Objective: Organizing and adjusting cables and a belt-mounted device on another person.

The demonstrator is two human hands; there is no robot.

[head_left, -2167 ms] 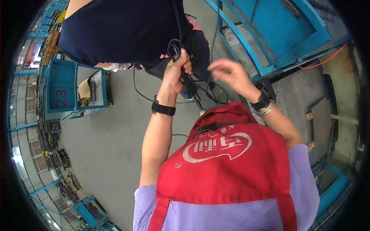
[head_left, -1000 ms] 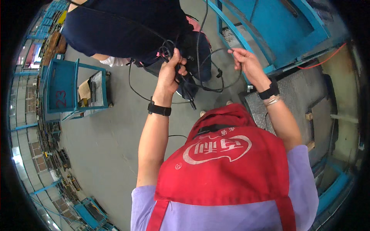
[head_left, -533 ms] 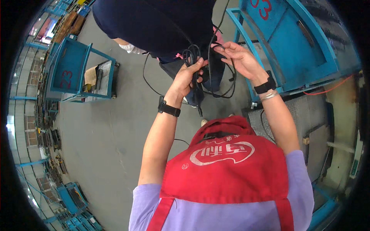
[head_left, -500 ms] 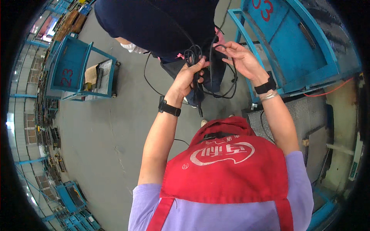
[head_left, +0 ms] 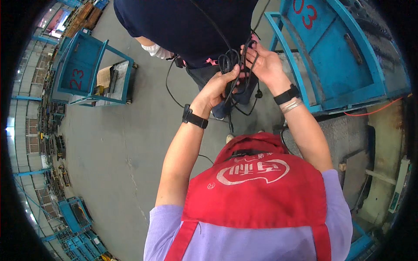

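Cable, black and thin, hung in loose coils [head_left: 233, 61] between the wearer's two hands, just in front of a co-worker's dark shirt [head_left: 187, 30]. I judged it light for its length, bendy yet springy, so loops could slide apart if the hold slackened; its jacket looked smooth enough to slip a little. Hardly fragile, I thought, though a sharp kink could harm it. The best hold seemed to me the bunched part, where several strands lay together, rather than any single outer loop.

The left hand [head_left: 217, 88] had its fingers wrapped around that bunch, thumb pressed over the top. The right hand [head_left: 265, 67] stood at a strand beside the coils, palm showing and fingers loosely bent; whether they pinched it I could not tell. A dark lump [head_left: 258, 93] on the cable hung below the right hand, and a straight end [head_left: 231, 125] pointed down toward the red apron [head_left: 261, 204].

Farther out I saw a blue cart [head_left: 315, 45] on the right, another cart [head_left: 85, 56] on the left, and grey floor [head_left: 104, 152].
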